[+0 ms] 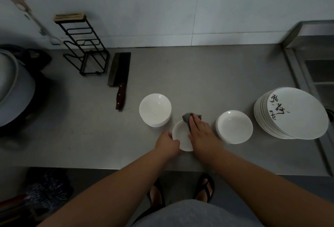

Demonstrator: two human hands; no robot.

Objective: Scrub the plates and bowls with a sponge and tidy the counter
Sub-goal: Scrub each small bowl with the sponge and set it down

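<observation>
A small white dish [181, 136] lies on the steel counter [207, 74] near its front edge. My left hand [167, 142] grips the dish's left rim. My right hand [199, 131] presses a grey sponge [188, 117] onto the dish's far right side. Behind and to the left stands a stack of white bowls [155, 110]. Right of my hands is a stack of small white plates [234, 126]. Farther right, a tall stack of large white plates [292, 113] with black calligraphy leans by the sink.
A cleaver [120, 74] with a dark red handle lies at the back left, beside a black wire rack [85, 45]. A big pot [12, 89] sits on the far left. The steel sink [318, 74] is at the right. The counter's front edge runs just below my wrists.
</observation>
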